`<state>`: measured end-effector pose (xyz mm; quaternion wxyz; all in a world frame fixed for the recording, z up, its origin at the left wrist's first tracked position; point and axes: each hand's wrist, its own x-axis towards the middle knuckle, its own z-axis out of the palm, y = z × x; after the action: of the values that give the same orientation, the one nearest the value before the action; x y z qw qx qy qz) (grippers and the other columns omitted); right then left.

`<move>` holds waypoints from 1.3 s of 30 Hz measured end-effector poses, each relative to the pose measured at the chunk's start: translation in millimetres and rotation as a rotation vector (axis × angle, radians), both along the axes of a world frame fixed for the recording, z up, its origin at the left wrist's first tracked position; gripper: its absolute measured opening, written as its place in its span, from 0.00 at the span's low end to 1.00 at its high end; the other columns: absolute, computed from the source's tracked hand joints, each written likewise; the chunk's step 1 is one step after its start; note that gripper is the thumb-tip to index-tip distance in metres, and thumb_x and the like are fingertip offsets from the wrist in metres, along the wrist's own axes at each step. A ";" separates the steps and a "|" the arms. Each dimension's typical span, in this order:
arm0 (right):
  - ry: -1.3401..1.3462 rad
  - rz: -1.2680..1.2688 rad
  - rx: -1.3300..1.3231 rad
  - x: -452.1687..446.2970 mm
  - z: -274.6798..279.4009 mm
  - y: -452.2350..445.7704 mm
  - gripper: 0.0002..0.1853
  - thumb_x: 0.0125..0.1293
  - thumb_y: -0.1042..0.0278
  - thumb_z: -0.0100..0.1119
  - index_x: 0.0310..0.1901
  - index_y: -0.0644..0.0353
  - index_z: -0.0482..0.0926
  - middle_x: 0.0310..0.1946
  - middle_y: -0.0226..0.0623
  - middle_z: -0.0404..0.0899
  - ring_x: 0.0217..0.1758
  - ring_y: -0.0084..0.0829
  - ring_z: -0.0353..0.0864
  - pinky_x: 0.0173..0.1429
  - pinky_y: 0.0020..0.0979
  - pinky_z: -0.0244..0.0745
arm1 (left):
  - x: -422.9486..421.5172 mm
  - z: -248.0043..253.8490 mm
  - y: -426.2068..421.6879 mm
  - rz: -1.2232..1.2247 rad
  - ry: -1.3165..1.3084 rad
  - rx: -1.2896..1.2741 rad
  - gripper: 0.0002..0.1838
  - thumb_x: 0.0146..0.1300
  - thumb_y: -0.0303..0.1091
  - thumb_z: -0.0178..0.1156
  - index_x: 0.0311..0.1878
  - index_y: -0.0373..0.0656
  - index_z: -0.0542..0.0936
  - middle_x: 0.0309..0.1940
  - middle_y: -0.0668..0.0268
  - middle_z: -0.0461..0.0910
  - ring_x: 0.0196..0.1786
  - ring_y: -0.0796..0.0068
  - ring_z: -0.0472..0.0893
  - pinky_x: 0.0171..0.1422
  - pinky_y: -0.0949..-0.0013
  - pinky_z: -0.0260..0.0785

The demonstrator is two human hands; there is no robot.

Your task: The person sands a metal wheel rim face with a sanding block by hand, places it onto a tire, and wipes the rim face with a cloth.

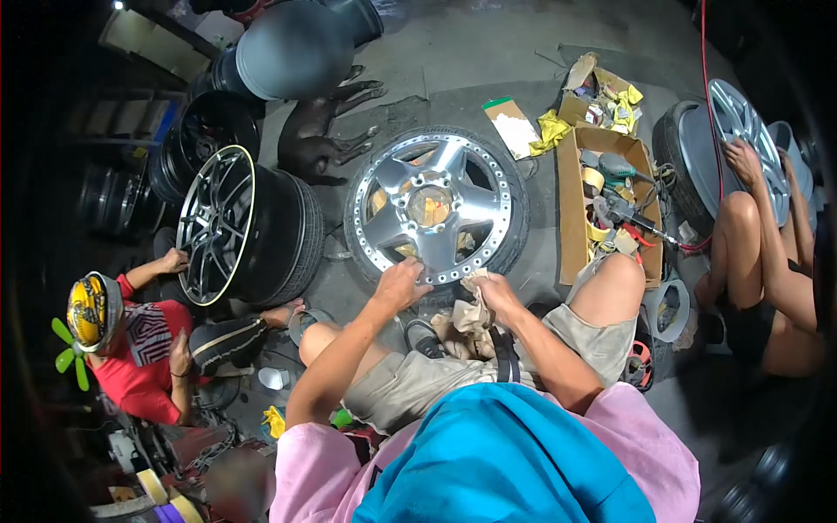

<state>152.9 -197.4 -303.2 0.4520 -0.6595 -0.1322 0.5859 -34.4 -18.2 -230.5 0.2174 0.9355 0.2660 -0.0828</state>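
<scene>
A silver five-spoke wheel rim lies face up on a black tire in front of my knees. My left hand is closed at the rim's near edge, its thumb and fingers against the bolted lip. To its right, my right hand grips crumpled brown paper, which hangs between my legs. The top of that paper touches or nearly touches the rim's near edge. Whether anything thin lies under my left fingers is hidden.
Tools and tape rolls fill a cardboard box on the right. A person in red sits at left by a dark wheel. At right another person's hand touches a silver wheel. A dog lies beyond.
</scene>
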 end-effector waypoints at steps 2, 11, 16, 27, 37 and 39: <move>0.177 -0.145 -0.004 -3.1 3.4 3.1 0.19 0.73 0.61 0.55 0.54 0.67 0.85 0.42 0.38 0.88 0.45 0.29 0.82 0.54 0.36 0.77 | 6.7 7.7 -7.6 0.029 0.003 0.010 0.20 0.59 0.46 0.78 0.46 0.40 0.87 0.47 0.54 0.84 0.49 0.45 0.86 0.54 0.48 0.80; 0.148 -0.481 0.276 29.4 -5.1 10.0 0.14 0.72 0.64 0.55 0.51 0.63 0.84 0.38 0.32 0.86 0.43 0.28 0.82 0.51 0.36 0.76 | 66.3 -20.4 -49.3 0.182 -0.069 0.135 0.23 0.61 0.55 0.76 0.39 0.40 0.87 0.42 0.51 0.87 0.44 0.46 0.88 0.50 0.47 0.80; -0.550 -0.158 0.200 63.4 1.9 6.6 0.14 0.73 0.68 0.49 0.51 0.64 0.82 0.38 0.54 0.84 0.44 0.53 0.86 0.52 0.47 0.77 | 113.8 -35.7 -68.8 0.289 -0.169 0.155 0.26 0.61 0.55 0.75 0.40 0.37 0.86 0.41 0.48 0.87 0.44 0.44 0.88 0.50 0.47 0.79; -1.163 0.468 0.589 24.1 95.9 41.0 0.13 0.67 0.70 0.61 0.53 0.56 0.82 0.52 0.40 0.83 0.45 0.56 0.86 0.51 0.53 0.82 | -28.1 84.0 138.0 0.755 -0.569 -0.069 0.20 0.75 0.45 0.64 0.45 0.34 0.90 0.33 0.61 0.91 0.26 0.75 0.85 0.35 0.69 0.78; -1.377 0.965 0.509 -1.7 77.2 113.4 0.13 0.70 0.74 0.55 0.54 0.57 0.78 0.48 0.42 0.84 0.34 0.51 0.89 0.42 0.50 0.83 | -90.7 97.9 133.6 0.843 -0.665 -0.291 0.21 0.73 0.45 0.65 0.42 0.32 0.89 0.30 0.62 0.90 0.27 0.78 0.84 0.36 0.68 0.76; -1.357 0.957 0.516 -7.4 74.5 118.8 0.13 0.69 0.73 0.55 0.54 0.57 0.79 0.49 0.42 0.84 0.35 0.51 0.89 0.42 0.50 0.83 | -94.4 101.9 133.0 0.852 -0.653 -0.292 0.21 0.73 0.46 0.65 0.43 0.32 0.89 0.30 0.62 0.90 0.27 0.77 0.84 0.36 0.68 0.76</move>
<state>145.5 -78.6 -228.7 0.1163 -0.6168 -0.7649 0.1449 -128.8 114.7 -128.7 0.4303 0.6824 0.5252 0.2708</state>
